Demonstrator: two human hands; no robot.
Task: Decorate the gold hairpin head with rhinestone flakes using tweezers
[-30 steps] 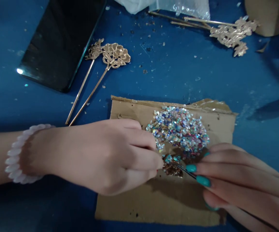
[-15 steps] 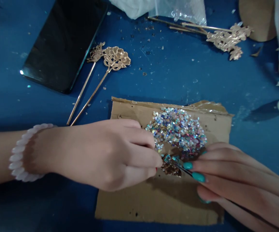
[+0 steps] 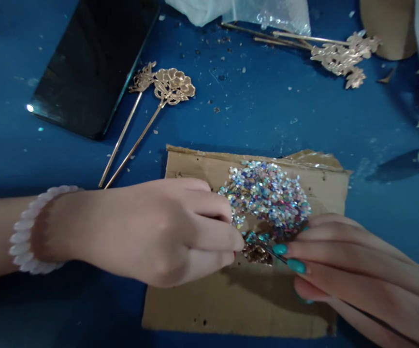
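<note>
Slightly inward, toward the left hand [image 3: 166, 232], the right hand [image 3: 357, 270] has shifted over the last second, bringing its tweezers [image 3: 276, 257] with it. Nearest me, bare cardboard [image 3: 238, 314] lies flat on the blue desk [image 3: 231, 116], with both hands over it. The right hand's fingers, with turquoise nails, are closed around the tweezers, whose tip meets a small dark-gold openwork ornament [image 3: 258, 254]. That ornament sits at the middle of the cardboard, between the two hands. The left hand, with a pale beaded bracelet [image 3: 22, 232] at the wrist, is curled nearly closed; its fingertips seem to pinch the ornament's left side, though they hide the grip itself. Turquoise chips [image 3: 264, 237] glint along the ornament's far edge; I can't tell whether they are fixed to it.

Just beyond is a heap of iridescent flakes [image 3: 267, 195], spread on the same cardboard. Farther back, off to the left, a gold flower-headed hairpin [image 3: 175, 86] lies beside a second gold hairpin [image 3: 143, 79], near a black smartphone [image 3: 86, 67]. Farther right, more gold hairpins [image 3: 339, 55] lie bunched together, their stems reaching toward a clear plastic bag [image 3: 278, 17].
</note>
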